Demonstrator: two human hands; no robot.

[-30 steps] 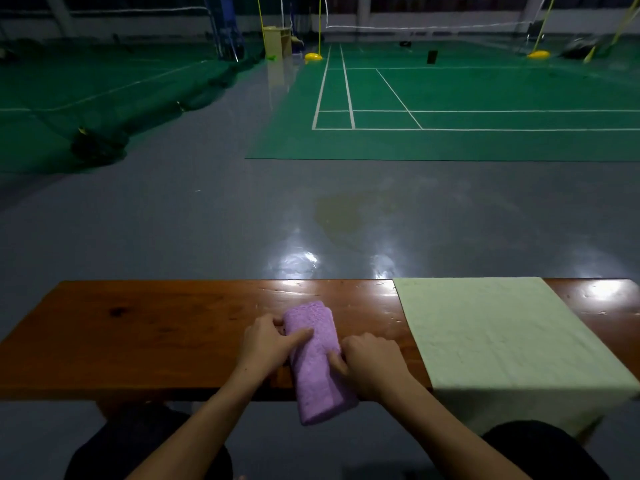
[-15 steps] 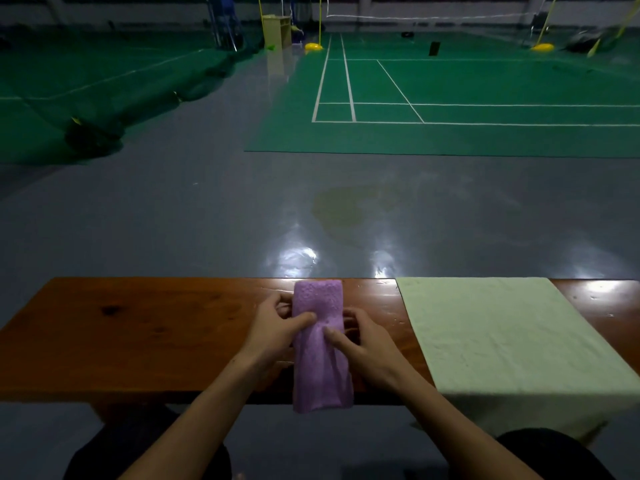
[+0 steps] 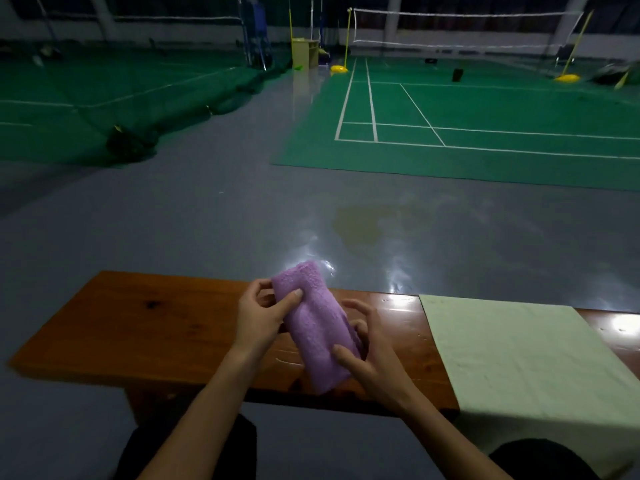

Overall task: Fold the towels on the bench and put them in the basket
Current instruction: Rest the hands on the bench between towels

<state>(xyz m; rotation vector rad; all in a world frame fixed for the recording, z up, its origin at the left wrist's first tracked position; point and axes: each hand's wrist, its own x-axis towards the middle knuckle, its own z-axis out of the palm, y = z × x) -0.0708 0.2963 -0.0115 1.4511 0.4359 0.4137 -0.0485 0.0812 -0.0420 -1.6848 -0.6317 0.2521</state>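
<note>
A folded purple towel (image 3: 313, 323) forms a narrow strip, held just above the wooden bench (image 3: 145, 327) and slanted from upper left to lower right. My left hand (image 3: 259, 317) pinches its upper left edge, thumb on top. My right hand (image 3: 372, 355) grips its lower right side, thumb on top and fingers curled behind. A pale green towel (image 3: 519, 355) lies spread flat on the right part of the bench and hangs over the near edge. No basket is in view.
The bench's left half is bare wood. Beyond it lies shiny grey floor, then green badminton courts with nets (image 3: 464, 32) and yellow post bases (image 3: 339, 68). My dark-clothed knees (image 3: 194, 445) show below the bench edge.
The purple towel has come up off the bench and tilted, its far end swinging left. Both hands shifted grip on it. The view has swung left and up.
</note>
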